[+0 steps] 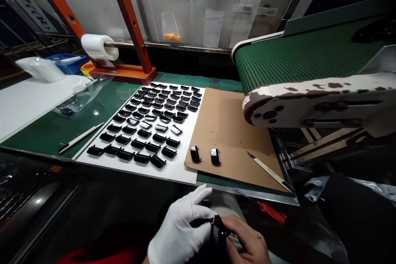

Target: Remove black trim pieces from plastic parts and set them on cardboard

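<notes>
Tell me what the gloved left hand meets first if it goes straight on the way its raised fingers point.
The left hand would probably meet the front edge of the green-matted bench first, just below the brown cardboard sheet. Depth is hard to judge from this view.

At six o'clock, the left hand [177, 231] and right hand [247, 241], cut off below, hide most of the black part [220, 227].

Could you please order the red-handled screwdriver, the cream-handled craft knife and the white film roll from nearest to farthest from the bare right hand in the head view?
Bare right hand:
1. Red-handled screwdriver, just right.
2. Cream-handled craft knife, ahead on brown cardboard.
3. White film roll, far left-ahead.
</notes>
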A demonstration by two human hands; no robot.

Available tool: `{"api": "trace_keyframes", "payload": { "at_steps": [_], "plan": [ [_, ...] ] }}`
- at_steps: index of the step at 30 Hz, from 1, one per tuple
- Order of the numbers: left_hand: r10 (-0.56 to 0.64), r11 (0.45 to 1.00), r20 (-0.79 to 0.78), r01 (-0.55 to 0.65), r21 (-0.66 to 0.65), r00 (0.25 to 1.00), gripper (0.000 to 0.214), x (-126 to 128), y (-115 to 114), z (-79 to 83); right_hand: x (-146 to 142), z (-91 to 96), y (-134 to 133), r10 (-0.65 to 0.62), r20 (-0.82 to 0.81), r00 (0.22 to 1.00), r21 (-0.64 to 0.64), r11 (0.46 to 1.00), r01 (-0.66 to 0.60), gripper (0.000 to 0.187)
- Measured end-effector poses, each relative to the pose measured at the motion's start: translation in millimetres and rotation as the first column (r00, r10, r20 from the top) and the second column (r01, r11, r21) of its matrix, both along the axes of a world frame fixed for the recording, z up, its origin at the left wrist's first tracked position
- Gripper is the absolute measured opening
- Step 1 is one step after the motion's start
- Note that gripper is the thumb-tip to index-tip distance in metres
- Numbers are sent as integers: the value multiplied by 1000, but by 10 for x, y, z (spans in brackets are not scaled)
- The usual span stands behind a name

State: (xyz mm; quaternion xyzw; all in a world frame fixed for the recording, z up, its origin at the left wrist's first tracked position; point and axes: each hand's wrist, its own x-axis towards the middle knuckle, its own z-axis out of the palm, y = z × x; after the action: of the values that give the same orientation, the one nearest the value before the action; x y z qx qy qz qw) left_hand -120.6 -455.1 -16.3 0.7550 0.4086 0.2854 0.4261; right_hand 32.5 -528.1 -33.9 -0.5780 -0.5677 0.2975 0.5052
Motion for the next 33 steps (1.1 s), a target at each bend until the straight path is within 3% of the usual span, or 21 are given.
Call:
{"api": "trace_keyframes", "payload": {
  "at_steps": [4,9,14,19,24,33],
  "plan": [
    [-15,999,-65,12,-50,998,24,29,-30,5,37,-1,-65,-6,-34,999,-63,998,4,18],
    [-8,999,-179,16,41,984,27,103,-4,32,50,-61,-145,-102,25,994,-89,991,104,19],
    [-12,987,-216,46,154,976,25,169,4,50,63,-82,-130,-111,-3,994,-115,987,110,27],
    [-137,968,-156,166,190,978,26,74,111,144,154,-28,-96,-207,-82,975,-220,958,185,27],
    [-284,946,-90,294,134,955,58,14,234,225,194,-44,-79,-321,-185,929,-323,913,251,41],
    [-401,912,-89,406,48,912,59,81,298,309,316,-209,-129,-169,-294,941,-386,922,45,32]
  ]
}}
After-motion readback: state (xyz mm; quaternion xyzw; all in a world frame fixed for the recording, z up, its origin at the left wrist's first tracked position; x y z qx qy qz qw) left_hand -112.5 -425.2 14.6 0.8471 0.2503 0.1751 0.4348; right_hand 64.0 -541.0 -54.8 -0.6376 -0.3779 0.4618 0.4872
